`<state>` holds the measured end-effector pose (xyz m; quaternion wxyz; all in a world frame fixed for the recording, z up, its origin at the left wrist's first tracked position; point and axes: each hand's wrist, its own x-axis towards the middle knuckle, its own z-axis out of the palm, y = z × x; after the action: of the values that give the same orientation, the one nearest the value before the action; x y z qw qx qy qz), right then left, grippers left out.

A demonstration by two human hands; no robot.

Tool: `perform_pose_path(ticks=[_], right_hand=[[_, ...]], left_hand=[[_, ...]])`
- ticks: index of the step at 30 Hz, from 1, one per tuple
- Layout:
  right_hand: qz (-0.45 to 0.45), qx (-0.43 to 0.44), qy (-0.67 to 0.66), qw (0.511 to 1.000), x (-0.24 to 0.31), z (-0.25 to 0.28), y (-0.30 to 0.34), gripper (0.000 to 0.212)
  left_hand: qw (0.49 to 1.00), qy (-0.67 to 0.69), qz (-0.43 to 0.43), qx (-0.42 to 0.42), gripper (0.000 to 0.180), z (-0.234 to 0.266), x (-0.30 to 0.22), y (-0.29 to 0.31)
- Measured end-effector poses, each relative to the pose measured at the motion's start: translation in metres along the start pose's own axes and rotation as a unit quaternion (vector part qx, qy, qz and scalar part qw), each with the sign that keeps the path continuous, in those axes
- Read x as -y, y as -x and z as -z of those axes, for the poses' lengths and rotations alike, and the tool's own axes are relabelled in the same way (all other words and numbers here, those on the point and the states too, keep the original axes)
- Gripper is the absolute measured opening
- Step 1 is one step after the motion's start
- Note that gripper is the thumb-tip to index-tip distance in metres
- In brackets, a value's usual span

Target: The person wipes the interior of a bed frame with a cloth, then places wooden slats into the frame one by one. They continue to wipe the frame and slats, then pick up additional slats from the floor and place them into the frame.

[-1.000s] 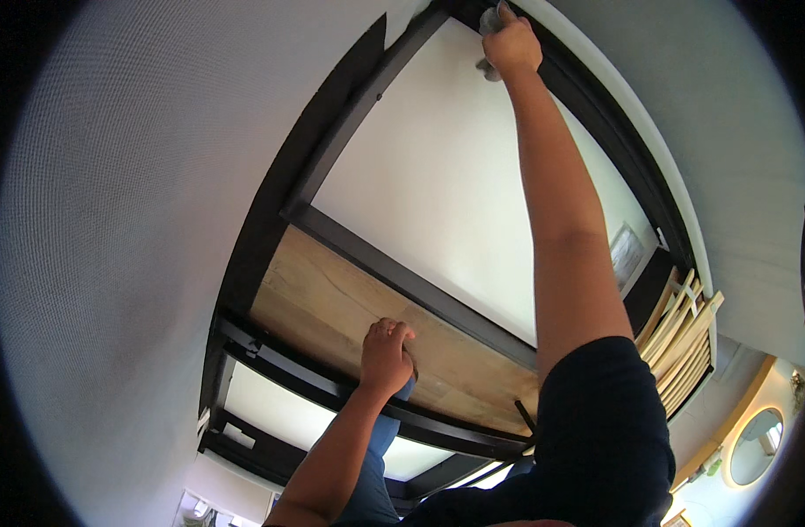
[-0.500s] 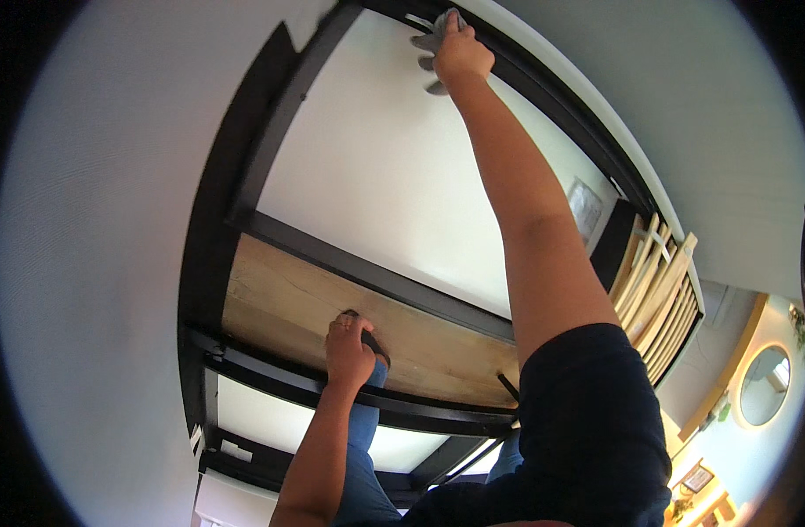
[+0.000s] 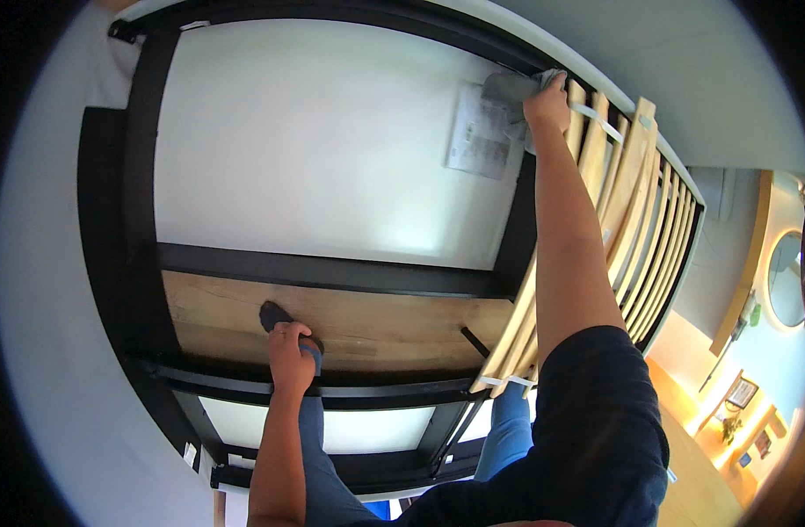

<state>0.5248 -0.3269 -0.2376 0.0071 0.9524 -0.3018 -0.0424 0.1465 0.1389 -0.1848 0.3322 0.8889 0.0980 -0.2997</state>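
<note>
In my right hand (image 3: 548, 107) is a grey cloth (image 3: 511, 95), gripped against the long black rail (image 3: 402, 25) at the far side of a bed frame. The cloth's loose end hangs over a white panel and the top of a printed paper sheet (image 3: 475, 145). Bundled wooden slats (image 3: 627, 167) lie directly right of this hand. My left hand (image 3: 291, 356) is low, just beyond the near black rail (image 3: 402, 386), over my lower leg. Its fingers are curled and its palm is hidden. My foot in a dark sock (image 3: 273, 314) stands on wood-look flooring (image 3: 402, 325) beside it.
A black crossbar (image 3: 332, 270) spans the frame between the white panel and the flooring. A short black rod (image 3: 475, 342) sticks up near the slats' lower ends, which are tied with a white strap (image 3: 499, 381). A round mirror (image 3: 785, 279) hangs far right.
My right hand has slid the cloth rightward along the far rail up to the slats. The view has turned right, showing more slats. My left hand stays low over my leg, fingers still curled.
</note>
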Motion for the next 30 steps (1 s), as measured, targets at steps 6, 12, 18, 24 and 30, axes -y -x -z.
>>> perform_pose_path(ticks=[6,12,18,24,30], right_hand=[[-0.060,0.071,0.005,0.996,0.001,0.014,-0.041,0.085],[0.074,0.097,0.009,0.993,0.051,-0.003,-0.025,0.072],[0.285,0.142,-0.135,0.938,0.090,0.023,0.041,0.054],[0.144,0.283,-0.520,0.793,-0.061,0.081,0.179,0.038],[-0.063,0.426,-0.798,0.421,-0.329,0.144,0.276,0.053]], left_hand=[[0.999,-0.041,-0.024,0.006,0.030,-0.034,-0.023,0.008],[0.999,-0.030,-0.005,0.010,0.030,-0.058,-0.031,0.029],[0.994,-0.071,-0.082,-0.010,0.037,-0.098,-0.025,0.040],[0.994,0.049,-0.100,-0.005,0.036,-0.137,-0.064,0.072],[0.960,0.272,-0.032,0.065,0.022,-0.205,-0.155,0.045]])
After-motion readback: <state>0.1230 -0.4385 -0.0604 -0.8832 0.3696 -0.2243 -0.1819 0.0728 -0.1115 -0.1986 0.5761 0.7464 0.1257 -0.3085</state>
